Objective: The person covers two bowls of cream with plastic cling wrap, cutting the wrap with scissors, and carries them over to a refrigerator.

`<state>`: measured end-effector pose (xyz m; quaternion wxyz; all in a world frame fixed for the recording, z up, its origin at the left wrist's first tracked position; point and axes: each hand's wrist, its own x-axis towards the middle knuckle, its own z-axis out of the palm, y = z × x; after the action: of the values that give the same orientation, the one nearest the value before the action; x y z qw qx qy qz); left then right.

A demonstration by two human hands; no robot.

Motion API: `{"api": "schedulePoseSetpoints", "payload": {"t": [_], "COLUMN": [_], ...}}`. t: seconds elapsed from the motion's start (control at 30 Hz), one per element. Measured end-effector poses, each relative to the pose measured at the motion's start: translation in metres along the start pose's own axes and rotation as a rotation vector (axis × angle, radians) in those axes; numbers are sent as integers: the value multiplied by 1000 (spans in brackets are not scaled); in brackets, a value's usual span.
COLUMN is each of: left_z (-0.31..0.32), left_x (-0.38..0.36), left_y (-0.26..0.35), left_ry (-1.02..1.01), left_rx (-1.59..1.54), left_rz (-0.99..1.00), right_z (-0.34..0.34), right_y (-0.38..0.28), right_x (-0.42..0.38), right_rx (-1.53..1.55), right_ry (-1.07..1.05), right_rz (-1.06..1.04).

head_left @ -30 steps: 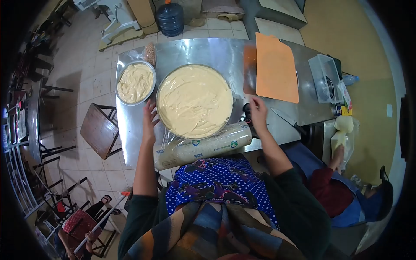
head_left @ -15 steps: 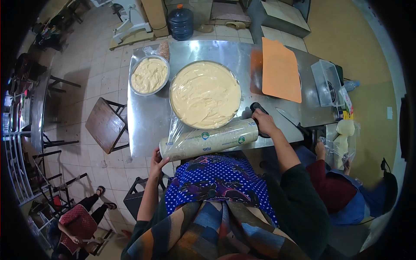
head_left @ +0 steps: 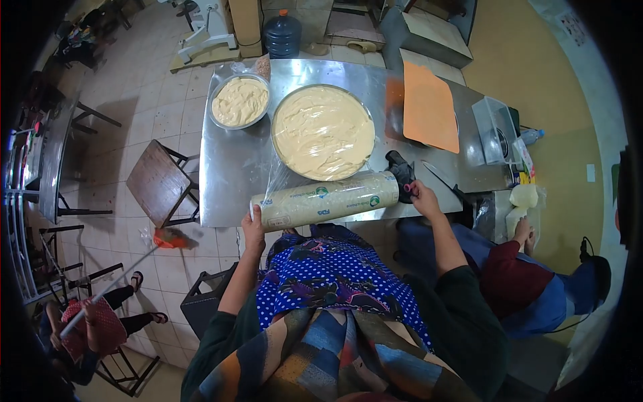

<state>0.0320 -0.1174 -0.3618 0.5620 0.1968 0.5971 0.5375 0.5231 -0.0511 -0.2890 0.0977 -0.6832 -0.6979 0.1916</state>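
Observation:
A roll of plastic wrap lies across the near side of the metal table. Its film stretches from the roll over a large round pan of pale yellow batter. My left hand grips the roll's left end, thumb up. At the roll's other end, my right hand pinches a small pink thing whose kind I cannot make out. It is beside a crumpled-looking black object, which touches or nearly touches the roll.
A smaller bowl of batter stands back left. Toward the right are an orange sheet, a knife and a clear bin. A co-worker sits close at right. Another person holds a long stick at lower left; a stool stands left.
My right hand has left the black object and moved slightly lower right to the pink thing. My left hand stays at the roll's end. The person at left now has a long stick with an orange end.

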Motion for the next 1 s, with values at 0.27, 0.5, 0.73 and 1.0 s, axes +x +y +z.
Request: {"api": "schedulePoseSetpoints", "payload": {"t": [0.27, 0.5, 0.73, 1.0], "left_z": [-14, -21, -10, -6], "left_x": [-1, 1, -8, -12], "left_y": [-10, -15, -9, -14], "left_ry": [-74, -108, -10, 104], "left_rx": [19, 25, 73, 125], "left_rz": [76, 78, 147, 163], "right_z": [33, 18, 44, 12], "right_y": [64, 36, 71, 63], "right_x": [7, 5, -15, -54], "right_rx": [95, 241, 234, 963], "right_ry": [70, 133, 271, 262], "right_rz": [194, 629, 612, 857]}}
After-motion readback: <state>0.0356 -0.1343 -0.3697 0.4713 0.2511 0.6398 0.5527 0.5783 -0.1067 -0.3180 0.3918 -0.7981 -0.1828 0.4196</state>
